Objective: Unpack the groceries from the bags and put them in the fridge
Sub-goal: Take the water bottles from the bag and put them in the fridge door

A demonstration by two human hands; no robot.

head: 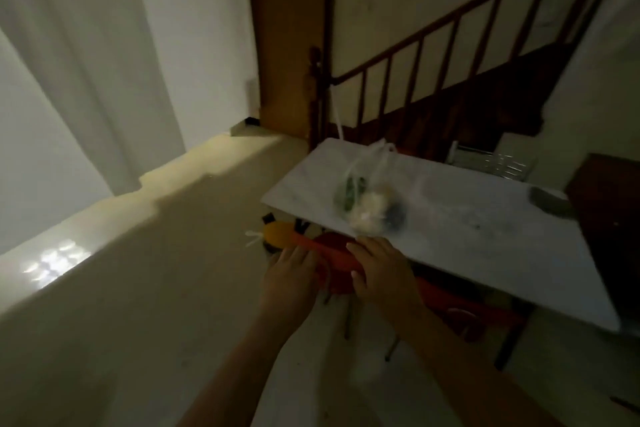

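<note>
Head view, dim and slightly blurred. A pale, smooth, rectangular table [467, 236] is seen at centre-right, its top matt with faint grey mottling. On it, near the front edge, a thin clear plastic bag [370, 198] is set, its handles gathered upward into a crumpled peak. Inside the bag, dark green leafy items, a pale lumpy mass and a dark rounded item are made out; exact contents cannot be told through the blur.

Just below the table's front edge, both hands are held out over the floor. The left hand [291, 279] is curled, fingers bent around the near part of a long, tapered orange item, apparently a carrot [325, 251]. The right hand [379, 270] is laid over the carrot's thicker end, thumb underneath, fingers wrapped over the top; the grip is closed on it. Touching the carrot's far end, a rounded yellow item [278, 234] is seen, with a white twisted strip beside it; whether it is held cannot be told. A red rounded shape [334, 274] sits behind the hands, its nature unclear.

Under the table, red seats on thin metal legs are noted. Behind, a dark wooden stair rail [450, 31] with turned spindles rises to the right. At left, white pleated curtains [86, 62] hang to a smooth beige floor.
</note>
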